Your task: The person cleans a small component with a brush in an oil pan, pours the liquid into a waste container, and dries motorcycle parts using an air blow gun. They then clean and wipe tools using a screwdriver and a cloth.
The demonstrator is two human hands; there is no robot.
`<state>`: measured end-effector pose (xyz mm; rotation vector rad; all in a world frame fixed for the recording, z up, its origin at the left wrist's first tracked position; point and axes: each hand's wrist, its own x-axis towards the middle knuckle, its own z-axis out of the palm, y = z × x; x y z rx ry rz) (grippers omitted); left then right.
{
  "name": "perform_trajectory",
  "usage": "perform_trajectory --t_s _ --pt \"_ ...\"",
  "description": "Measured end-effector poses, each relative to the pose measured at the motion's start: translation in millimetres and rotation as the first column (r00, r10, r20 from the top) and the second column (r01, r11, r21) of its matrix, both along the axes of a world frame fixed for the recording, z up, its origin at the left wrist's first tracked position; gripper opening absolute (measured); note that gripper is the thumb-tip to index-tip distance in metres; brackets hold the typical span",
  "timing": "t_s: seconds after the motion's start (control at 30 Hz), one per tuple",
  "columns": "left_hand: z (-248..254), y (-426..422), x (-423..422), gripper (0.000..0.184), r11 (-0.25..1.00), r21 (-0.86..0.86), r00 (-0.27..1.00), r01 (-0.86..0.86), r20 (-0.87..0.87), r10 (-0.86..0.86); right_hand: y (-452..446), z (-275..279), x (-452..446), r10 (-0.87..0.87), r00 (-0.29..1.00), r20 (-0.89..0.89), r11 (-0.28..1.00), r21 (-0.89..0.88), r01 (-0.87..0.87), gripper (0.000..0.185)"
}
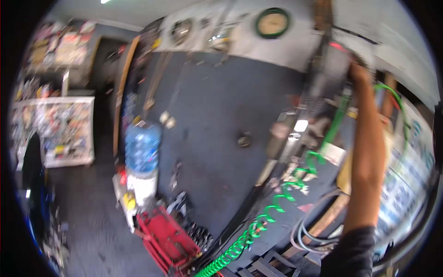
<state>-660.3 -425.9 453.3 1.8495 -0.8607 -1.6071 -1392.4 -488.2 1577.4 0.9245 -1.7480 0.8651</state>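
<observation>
My right hand is raised high at the upper right, at the end of an outstretched arm with a dark sleeve. Motion blur smears its fingers, so whether they grip something cannot be made out. Close to it are a blurred grey upright and a small pinkish-red streak. Just below the hand, a green coiled hose runs from a straight upper stretch down to the bottom of the view. My left hand is out of view.
A blue water jug stands at the left beside a red metal cart. Further back is a white display case. A round green-rimmed clock hangs above the dark wall. Grey looped hose lies near my forearm.
</observation>
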Motion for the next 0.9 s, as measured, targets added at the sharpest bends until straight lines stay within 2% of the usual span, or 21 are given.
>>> perform_trajectory --t_s 0.07,0.13,0.17,0.2,0.23,0.27,0.3,0.33,0.37,0.4,0.43,0.47,0.5,0.53,0.57,0.6,0.63,0.67,0.7,0.87,0.9 --pt "-41 56 18 0.051 0.995 -0.029 0.995 -0.097 -0.002 0.097 9 -23 -12 0.149 0.986 -0.070 0.989 0.035 -0.147 0.042" --pt "-58 110 26 0.053 0.964 -0.191 0.982 -0.186 -0.050 0.180 53 -101 73 0.572 0.815 -0.088 0.818 0.137 -0.559 0.049" --pt "-55 121 18 0.045 0.999 -0.009 0.971 -0.049 0.235 0.050 95 -155 131 0.770 0.638 0.001 0.627 0.188 -0.756 0.054" --pt "40 125 -11 0.044 0.972 0.223 0.884 0.069 0.437 -0.163 134 -203 170 0.890 0.444 0.107 0.413 0.229 -0.882 0.059" --pt "-39 129 2 0.043 0.851 0.301 0.418 0.431 0.769 -0.484 166 -246 192 0.941 0.256 0.222 0.200 0.244 -0.949 0.065" --pt "-77 124 -2 0.035 0.857 0.295 0.387 0.423 0.796 -0.465 184 -281 200 0.933 0.093 0.348 0.020 0.209 -0.978 0.071" --pt "-109 128 -4 0.030 0.833 0.385 0.389 0.397 0.752 -0.533 175 -327 196 0.945 0.040 0.326 0.026 0.048 -0.999 0.055" --pt "-47 138 -19 0.019 0.952 0.207 0.603 0.227 0.738 -0.304 158 -385 201 0.956 0.012 0.294 0.048 -0.115 -0.992 0.042" --pt "-32 150 -33 0.025 0.994 -0.110 0.822 0.006 0.566 0.058 160 -446 229 0.855 -0.039 0.518 -0.018 -0.045 -0.999 0.041" --pt "66 147 -59 0.027 0.994 -0.050 0.901 -0.094 0.420 0.107 163 -508 257 0.689 -0.027 0.724 -0.076 0.035 -0.997 0.040" --pt "122 158 -76 0.027 0.962 -0.270 0.843 0.047 0.528 0.107 165 -570 284 0.504 0.044 0.862 -0.131 0.127 -0.983 0.039" --pt "135 160 -83 0.028 0.959 -0.256 0.886 0.124 0.463 0.009 155 -633 301 0.352 0.076 0.933 -0.348 0.206 -0.915 0.036" --pt "164 162 -99 0.032 0.945 -0.072 0.943 -0.320 -0.119 0.311 150 -731 307 0.386 -0.045 0.921 -0.463 0.152 -0.873 0.048" --pt "168 160 -113 0.039 0.910 0.112 0.897 -0.399 -0.158 0.412 155 -760 344 -0.087 0.110 0.990 -0.408 0.066 -0.910 0.061" --pt "169 167 -127 0.051 0.884 0.176 0.858 -0.434 -0.218 0.465 170 -812 366 -0.102 -0.044 0.994 -0.415 -0.083 -0.906 0.063" --pt "156 179 -139 0.055 0.929 -0.038 0.916 -0.367 -0.192 0.354 190 -851 382 -0.125 -0.197 0.972 -0.410 -0.231 -0.882 0.066" --pt "97 183 -152 0.057 0.860 -0.181 0.842 -0.477 -0.375 0.388 207 -859 399 -0.076 -0.150 0.986 -0.474 -0.168 -0.865 0.066" --pt "184 197 -153 0.054 0.881 0.103 0.829 -0.462 -0.302 0.470 222 -863 417 -0.023 -0.103 0.994 -0.531 -0.100 -0.841 0.067" --pt "191 211 -155 0.051 0.867 0.060 0.779 -0.494 -0.412 0.472 237 -865 431 0.166 -0.108 0.980 -0.531 -0.004 -0.847 0.054" --pt "232 274 -133 0.041 0.868 0.088 0.753 -0.489 -0.460 0.470 262 -872 455 -0.054 -0.040 0.998 -0.506 -0.062 -0.861 0.027" --pt "230 287 -126 0.039 0.884 -0.119 0.841 -0.452 -0.387 0.378 258 -896 450 -0.080 -0.078 0.994 -0.491 -0.107 -0.865 0.026"
